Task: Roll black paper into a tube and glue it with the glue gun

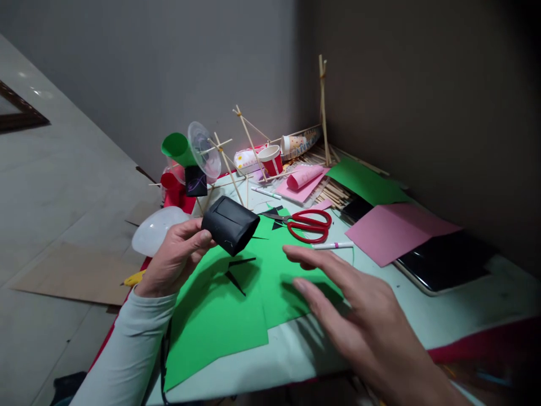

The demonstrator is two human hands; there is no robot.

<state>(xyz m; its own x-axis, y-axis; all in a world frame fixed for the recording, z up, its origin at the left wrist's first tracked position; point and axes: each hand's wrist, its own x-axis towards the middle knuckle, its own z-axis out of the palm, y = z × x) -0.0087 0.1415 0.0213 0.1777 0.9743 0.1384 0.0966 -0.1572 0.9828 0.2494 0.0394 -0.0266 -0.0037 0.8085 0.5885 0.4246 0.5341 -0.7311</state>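
Right hand (372, 327) sits closest to my camera, fingers spread and flat, holding nothing, hovering just over the green paper sheets (236, 299). Left hand (175, 256) is raised above those sheets, thumb and fingers pinched on a black paper-wrapped cup (230, 224), which is tilted on its side in the air. Small black paper scraps (236, 270) lie on the green.

Surface: a pale table (422, 316) with a red edge, pushed into a room corner, cluttered. Red-handled scissors (310, 224) lie on the far side of the green sheets, a white marker (333, 245) just beside them. Pink paper (393, 231) partly covers a dark tablet-like slab (448, 262) at right. Farther back I see a second green sheet (367, 180), a rolled pink sheet (304, 177), a red paper cup (271, 160), a pile of wooden sticks (332, 192) and tied stick frames (323, 107), one leaning upright against the wall. A green cup (177, 148) and clear plastic lid (205, 149) sit at back left.

Room: plain grey walls (190, 73), pale floor with flat cardboard (71, 276) at left.
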